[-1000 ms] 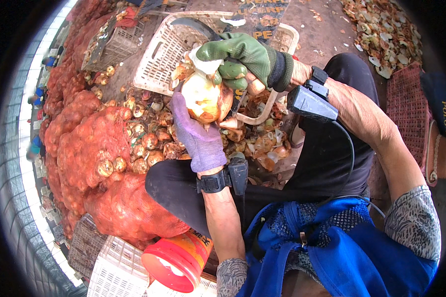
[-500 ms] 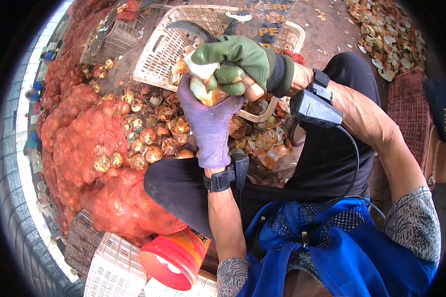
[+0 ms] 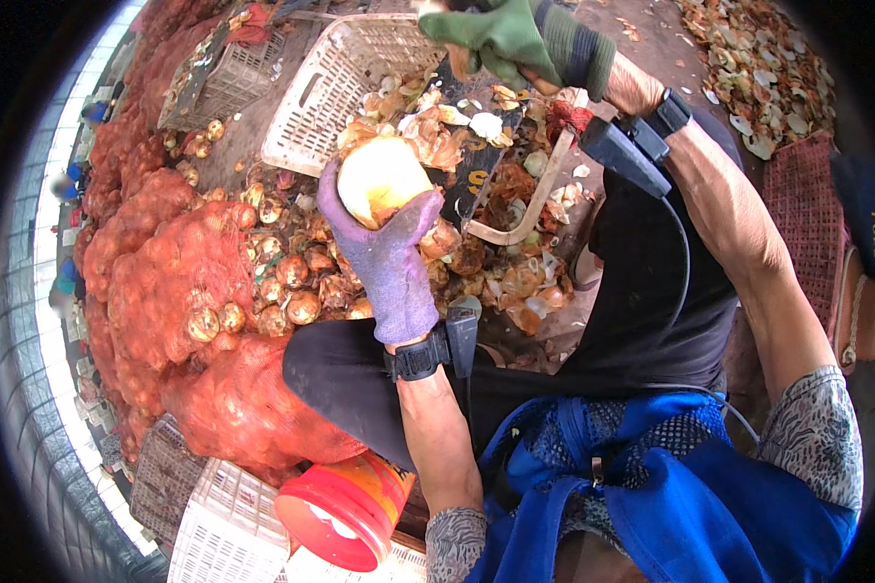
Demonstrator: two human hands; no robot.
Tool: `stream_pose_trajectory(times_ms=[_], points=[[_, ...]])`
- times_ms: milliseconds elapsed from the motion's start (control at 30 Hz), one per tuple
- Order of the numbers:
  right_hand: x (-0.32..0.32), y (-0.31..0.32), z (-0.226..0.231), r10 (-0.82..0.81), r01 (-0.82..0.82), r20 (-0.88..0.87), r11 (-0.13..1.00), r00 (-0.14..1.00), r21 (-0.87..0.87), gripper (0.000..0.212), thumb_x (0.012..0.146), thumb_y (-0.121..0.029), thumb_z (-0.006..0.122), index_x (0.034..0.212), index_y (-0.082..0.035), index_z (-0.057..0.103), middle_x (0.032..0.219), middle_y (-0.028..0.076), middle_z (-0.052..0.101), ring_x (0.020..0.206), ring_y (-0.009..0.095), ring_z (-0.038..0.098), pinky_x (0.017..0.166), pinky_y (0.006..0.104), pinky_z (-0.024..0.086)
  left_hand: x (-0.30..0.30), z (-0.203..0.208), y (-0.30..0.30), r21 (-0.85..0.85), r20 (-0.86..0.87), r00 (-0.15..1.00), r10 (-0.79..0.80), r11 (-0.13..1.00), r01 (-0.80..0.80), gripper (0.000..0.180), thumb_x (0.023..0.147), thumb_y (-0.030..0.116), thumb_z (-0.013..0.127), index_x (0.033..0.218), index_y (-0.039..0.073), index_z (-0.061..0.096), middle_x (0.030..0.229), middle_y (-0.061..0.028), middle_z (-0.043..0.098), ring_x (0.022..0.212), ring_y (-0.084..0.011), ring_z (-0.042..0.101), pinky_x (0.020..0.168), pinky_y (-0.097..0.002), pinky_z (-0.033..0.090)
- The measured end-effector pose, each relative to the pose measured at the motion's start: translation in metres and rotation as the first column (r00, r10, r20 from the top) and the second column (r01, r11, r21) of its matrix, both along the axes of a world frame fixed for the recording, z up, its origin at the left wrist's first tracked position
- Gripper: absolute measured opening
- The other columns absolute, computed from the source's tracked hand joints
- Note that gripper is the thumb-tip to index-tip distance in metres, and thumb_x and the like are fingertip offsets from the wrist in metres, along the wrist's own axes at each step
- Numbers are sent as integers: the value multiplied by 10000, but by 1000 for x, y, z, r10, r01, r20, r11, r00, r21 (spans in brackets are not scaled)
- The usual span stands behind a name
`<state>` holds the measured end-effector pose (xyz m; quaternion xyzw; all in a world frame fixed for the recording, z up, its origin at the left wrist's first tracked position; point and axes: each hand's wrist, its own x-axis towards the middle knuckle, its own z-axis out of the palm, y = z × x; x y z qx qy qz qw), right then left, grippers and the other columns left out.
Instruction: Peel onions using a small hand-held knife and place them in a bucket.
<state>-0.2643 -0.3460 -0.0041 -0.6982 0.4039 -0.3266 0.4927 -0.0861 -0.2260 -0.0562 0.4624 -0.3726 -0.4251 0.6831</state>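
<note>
Ok so L hand (image 3: 384, 257) (purple glove) had the onion (image 3: 383, 182) cupped from below, thumb up one side and fingers up the other, bare pale top facing up. Onion sat just in front of the near side of the white crate (image 3: 304, 107), w/ a heap of loose peel (image 3: 433, 131) right behind it.

R hand (image 3: 504, 41) (green glove) was up at the top edge of the view, well apart from the onion. Fingers looked bent, but the frame cut off whatever was there, so tbh can't tell if it was gripping smth or not.

What could go wrong imo: the bare side looked smooth and prob slick, and nothing held it from above. Loosen or tip the L hand a bit and it could roll off into the peel, or down among the loose onions (image 3: 303, 307) on the floor, where it'd pick up dirt.

Also the cable (image 3: 685, 272) off the R wrist box (image 3: 624, 157) hung in a loose loop by the knee, so a quick reach could snag it. And the peel was piled up near the dark strip (image 3: 496, 160) across the crate, so a bump there could spill some, esp. w/ a careless elbow.
</note>
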Motion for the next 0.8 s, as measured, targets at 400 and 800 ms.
stream_pose_trajectory(times_ms=[400,800], points=[[-83,31,-81,87,-266,-362,834,928,-483,287,868,-160,552,1099,9,573,1022,155,610,958,316,600,832,369,494,22,-19,-10,-114,539,823,176,984,-136,919,492,74,870,1281,38,401,1213,-88,431,1120,-216,470,926,-359,443],[-17,26,-24,-71,-310,-573,784,816,-538,215,878,-265,565,1010,-113,637,819,149,647,778,304,651,702,418,521,43,-17,-1,-5,-271,961,50,999,-54,625,686,91,681,1262,1,455,1152,-146,565,1042,-270,598,848,-399,545]])
